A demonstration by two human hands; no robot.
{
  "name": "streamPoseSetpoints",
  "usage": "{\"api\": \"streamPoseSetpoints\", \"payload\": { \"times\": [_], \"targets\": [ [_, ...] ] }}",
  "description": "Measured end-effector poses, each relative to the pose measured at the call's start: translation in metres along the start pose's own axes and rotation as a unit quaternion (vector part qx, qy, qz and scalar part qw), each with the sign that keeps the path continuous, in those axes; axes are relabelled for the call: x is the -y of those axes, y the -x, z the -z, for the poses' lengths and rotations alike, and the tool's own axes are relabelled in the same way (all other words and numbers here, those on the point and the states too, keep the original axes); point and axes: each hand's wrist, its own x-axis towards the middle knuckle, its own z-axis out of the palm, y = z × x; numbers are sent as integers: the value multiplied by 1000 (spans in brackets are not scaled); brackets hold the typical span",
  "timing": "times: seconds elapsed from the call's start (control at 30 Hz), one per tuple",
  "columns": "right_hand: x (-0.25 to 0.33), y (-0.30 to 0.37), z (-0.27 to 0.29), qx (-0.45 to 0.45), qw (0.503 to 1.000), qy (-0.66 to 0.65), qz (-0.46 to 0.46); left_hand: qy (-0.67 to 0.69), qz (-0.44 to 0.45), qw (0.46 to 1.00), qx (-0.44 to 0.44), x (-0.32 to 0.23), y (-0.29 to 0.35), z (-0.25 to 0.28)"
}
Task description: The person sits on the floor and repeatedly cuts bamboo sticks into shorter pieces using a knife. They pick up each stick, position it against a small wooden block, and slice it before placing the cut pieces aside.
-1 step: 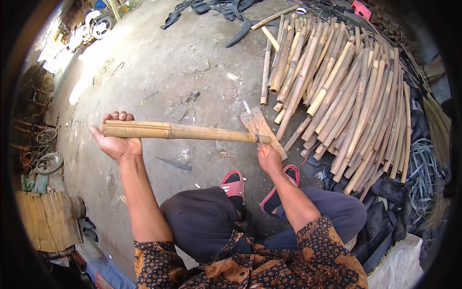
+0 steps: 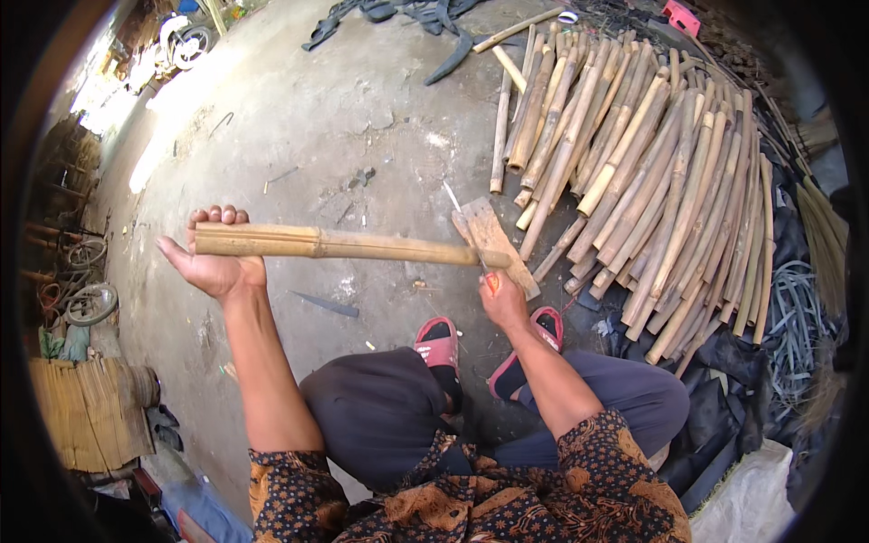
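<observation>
A bamboo pole [image 2: 362, 244] lies level across the view. My left hand [image 2: 219, 258] holds its left end from below, palm up, fingers curled over the far side and thumb stretched out. Near the pole's right end, my right hand [image 2: 505, 299] is closed round the orange handle of what looks like a narrow hand saw [image 2: 452, 195]. Its blade crosses the pole and its pale tip shows on the far side; teeth are too small to make out. Under that end is a worn wooden board [image 2: 500, 237] on the floor.
Many cut bamboo poles [image 2: 634, 181] are heaped on the right, beside bundled blue-grey strips [image 2: 792, 330]. Dark strips [image 2: 444, 27] lie at the far side. A flat dark blade [image 2: 324, 304] rests on the concrete floor near my pink sandals [image 2: 437, 344].
The saw has shifted a little away and to the left, so its tip reaches farther past the board. My right hand moved slightly with it; the bamboo pole stays nearly in place.
</observation>
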Motion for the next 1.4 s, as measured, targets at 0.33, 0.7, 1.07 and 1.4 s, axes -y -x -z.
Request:
{"api": "streamPoseSetpoints", "payload": {
  "times": [0.33,0.7,1.07,1.4],
  "targets": [
    [2,5,4,15,999,-37,20,-36,3,996,78,-8,-6,8],
    [1,8,10,12,999,-32,-30,-8,60,997,46,-6,-2,7],
    [-2,18,13,-46,997,-24,-58,0,55,986,159,-11,2,6],
    [-33,21,24,34,995,19,-90,178,211,833,480,4,-23,-2]
  ]
}}
